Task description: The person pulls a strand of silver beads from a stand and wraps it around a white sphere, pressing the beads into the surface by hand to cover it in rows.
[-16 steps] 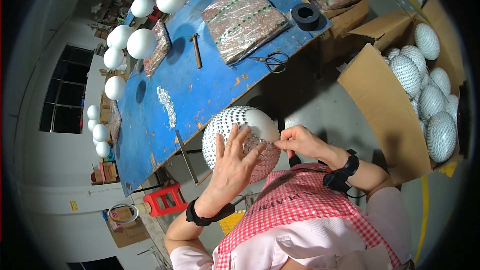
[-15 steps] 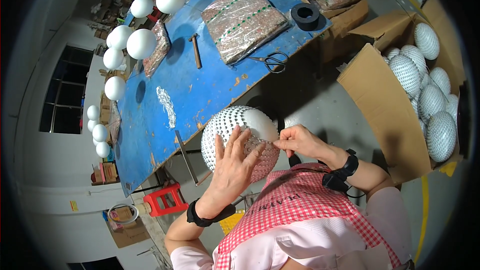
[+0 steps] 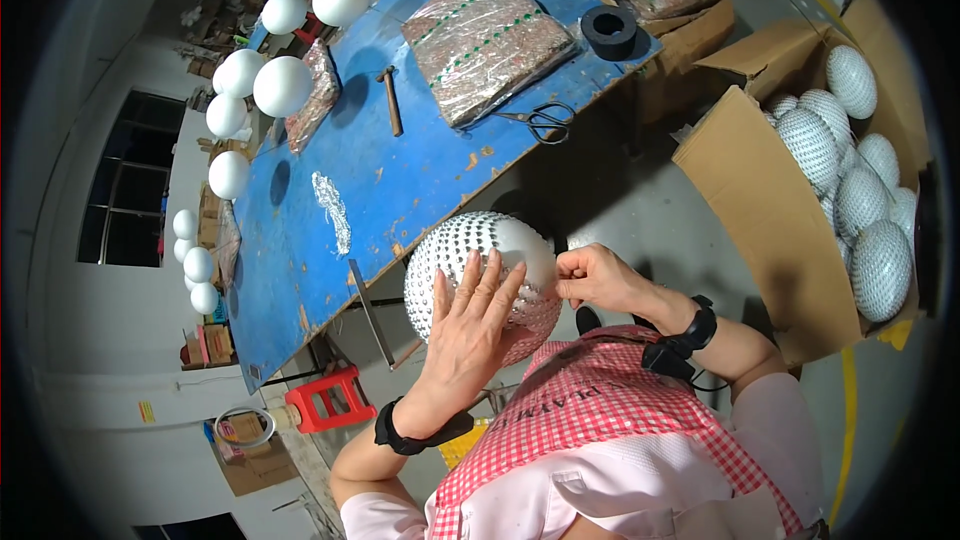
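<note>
White foam ball (image 3: 470, 245), mostly bead-studded, between left hand (image 3: 472, 325) and right hand (image 3: 597, 278).

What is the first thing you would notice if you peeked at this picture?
The big white ball covered in shiny studs, right in the middle: the left hand lies flat on it and the right hand pinches at its side. Next, the cardboard box at the right, full of finished studded balls. Plain white balls sit along the far edge of the blue table.
</note>
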`<state>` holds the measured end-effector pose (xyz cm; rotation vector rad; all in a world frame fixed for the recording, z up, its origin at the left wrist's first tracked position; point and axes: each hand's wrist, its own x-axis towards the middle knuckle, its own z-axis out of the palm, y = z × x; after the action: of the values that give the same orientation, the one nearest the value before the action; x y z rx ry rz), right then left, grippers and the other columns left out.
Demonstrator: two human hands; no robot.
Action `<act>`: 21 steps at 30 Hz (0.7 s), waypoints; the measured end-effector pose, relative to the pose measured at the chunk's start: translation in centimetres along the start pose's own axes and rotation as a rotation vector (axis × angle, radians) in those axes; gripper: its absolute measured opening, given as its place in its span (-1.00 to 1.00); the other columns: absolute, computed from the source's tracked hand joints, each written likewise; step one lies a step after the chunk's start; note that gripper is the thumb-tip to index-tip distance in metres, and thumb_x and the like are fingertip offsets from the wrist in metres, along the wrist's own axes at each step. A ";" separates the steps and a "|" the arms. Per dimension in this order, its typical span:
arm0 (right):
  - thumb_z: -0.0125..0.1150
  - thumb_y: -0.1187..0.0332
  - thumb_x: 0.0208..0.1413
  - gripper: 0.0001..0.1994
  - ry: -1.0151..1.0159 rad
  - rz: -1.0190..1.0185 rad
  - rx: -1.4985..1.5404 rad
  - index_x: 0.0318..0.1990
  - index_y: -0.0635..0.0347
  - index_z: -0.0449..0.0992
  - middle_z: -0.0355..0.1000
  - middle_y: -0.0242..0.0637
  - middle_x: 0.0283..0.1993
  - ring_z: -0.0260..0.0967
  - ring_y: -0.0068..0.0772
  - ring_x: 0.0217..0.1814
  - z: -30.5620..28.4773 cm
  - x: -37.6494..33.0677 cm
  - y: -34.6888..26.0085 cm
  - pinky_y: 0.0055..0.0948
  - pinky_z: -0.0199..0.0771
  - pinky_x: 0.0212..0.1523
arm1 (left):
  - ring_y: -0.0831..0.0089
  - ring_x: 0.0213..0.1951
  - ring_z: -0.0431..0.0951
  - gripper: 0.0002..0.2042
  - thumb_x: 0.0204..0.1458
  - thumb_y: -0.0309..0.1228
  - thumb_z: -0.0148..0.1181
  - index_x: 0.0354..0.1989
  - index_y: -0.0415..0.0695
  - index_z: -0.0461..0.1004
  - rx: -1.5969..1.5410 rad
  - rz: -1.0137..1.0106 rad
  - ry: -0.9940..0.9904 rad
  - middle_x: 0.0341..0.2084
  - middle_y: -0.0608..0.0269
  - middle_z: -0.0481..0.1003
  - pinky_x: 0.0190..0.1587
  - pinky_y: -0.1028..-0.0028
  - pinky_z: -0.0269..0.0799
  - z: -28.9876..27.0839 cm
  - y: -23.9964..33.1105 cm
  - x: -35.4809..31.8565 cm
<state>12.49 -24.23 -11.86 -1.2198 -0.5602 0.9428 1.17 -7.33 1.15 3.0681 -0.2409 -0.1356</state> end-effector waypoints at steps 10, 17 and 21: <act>0.18 0.43 0.13 -0.88 -0.016 0.046 0.083 -0.40 0.28 0.50 0.40 -0.46 -0.52 0.35 -0.68 -0.49 0.7 -0.4 -0.5 -0.63 0.38 -0.47 | 0.06 0.37 0.09 -0.26 -0.14 -0.24 0.38 0.32 0.12 0.24 0.048 0.064 -0.018 0.26 0.05 0.21 0.33 -0.13 -0.13 -0.7 0.9 -0.4; 0.22 0.44 0.10 -0.89 0.012 -0.061 -0.091 -0.42 0.29 0.49 0.40 -0.47 -0.52 0.33 -0.67 -0.49 0.1 -0.2 -0.1 -0.60 0.38 -0.45 | 0.09 0.38 0.08 -0.25 -0.18 -0.18 0.41 0.29 0.12 0.27 0.110 0.116 -0.037 0.31 0.07 0.16 0.32 -0.15 -0.13 -0.4 -0.1 -1.0; 0.30 0.34 0.12 -0.80 -0.010 -0.055 -0.036 -0.44 0.26 0.49 0.41 -0.48 -0.53 0.33 -0.69 -0.49 0.9 0.0 -0.7 -0.62 0.35 -0.48 | 0.02 0.36 0.10 -0.35 -0.13 -0.23 0.40 0.23 0.10 0.34 -0.001 0.075 0.004 0.30 0.03 0.17 0.33 -0.14 -0.13 -2.0 -1.1 -1.4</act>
<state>11.96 -23.81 -10.95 -1.2263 -0.6185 0.8962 0.16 -5.92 3.18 3.0530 -0.3551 -0.1258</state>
